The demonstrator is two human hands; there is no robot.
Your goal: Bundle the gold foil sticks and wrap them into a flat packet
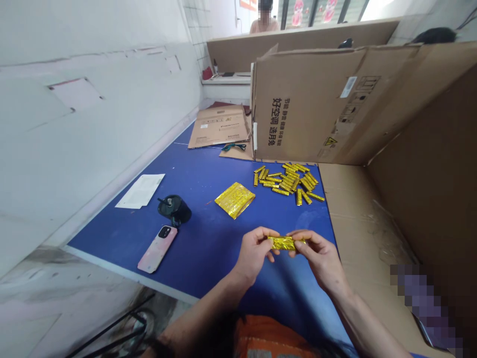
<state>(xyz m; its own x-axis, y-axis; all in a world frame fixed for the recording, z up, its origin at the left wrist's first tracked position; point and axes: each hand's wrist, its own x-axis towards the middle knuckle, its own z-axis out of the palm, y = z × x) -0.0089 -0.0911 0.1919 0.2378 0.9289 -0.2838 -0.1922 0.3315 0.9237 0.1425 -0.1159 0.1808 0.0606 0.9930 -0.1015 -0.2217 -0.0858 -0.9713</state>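
Observation:
Between my two hands, above the blue table, is a small bar wrapped in shiny gold foil (pixel 282 243). My left hand (pixel 257 248) pinches its left end between thumb and fingers. At the other end, my right hand (pixel 315 251) grips it the same way. What lies inside the foil is hidden. A flat stack of gold foil sheets (pixel 235 200) rests on the table beyond my left hand. Farther back and to the right lies a loose pile of gold foil-wrapped bars (pixel 288 181).
A pink phone (pixel 157 249), a black lidded cup (pixel 174 209) and a white paper (pixel 140 191) lie left on the blue table (pixel 201 223). Tall cardboard (pixel 309 104) borders the back and right. Flattened cardboard (pixel 219 127) lies farther back. A person (pixel 264 22) is beyond the partition.

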